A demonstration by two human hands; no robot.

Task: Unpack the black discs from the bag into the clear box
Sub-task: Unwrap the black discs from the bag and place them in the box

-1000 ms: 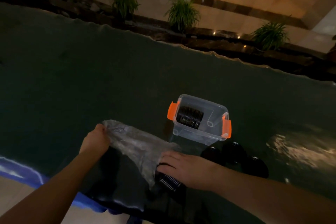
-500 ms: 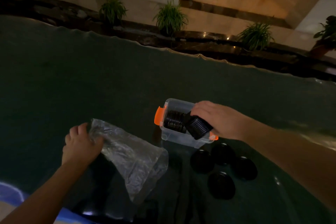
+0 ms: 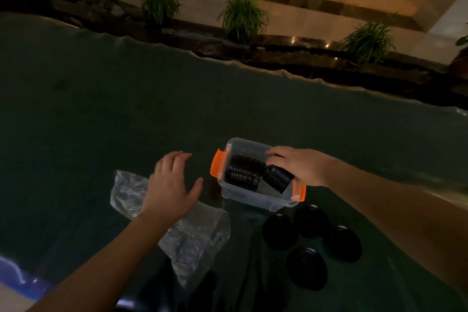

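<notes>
Pinching a short stack of black discs [image 3: 278,178], our right hand [image 3: 301,166] lowers it into the clear box [image 3: 253,200] beside the row already there. Tilted as it is, the stack could fan apart and spill. Our left hand [image 3: 170,185], fingers spread, has let go of the emptied bag [image 3: 195,238] on the tabletop [image 3: 126,114]; half a second ago it gripped it.

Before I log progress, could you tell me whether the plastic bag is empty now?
Apparently empty: the plastic bag lies flat and see-through on the table, no dark discs visible inside.
</notes>
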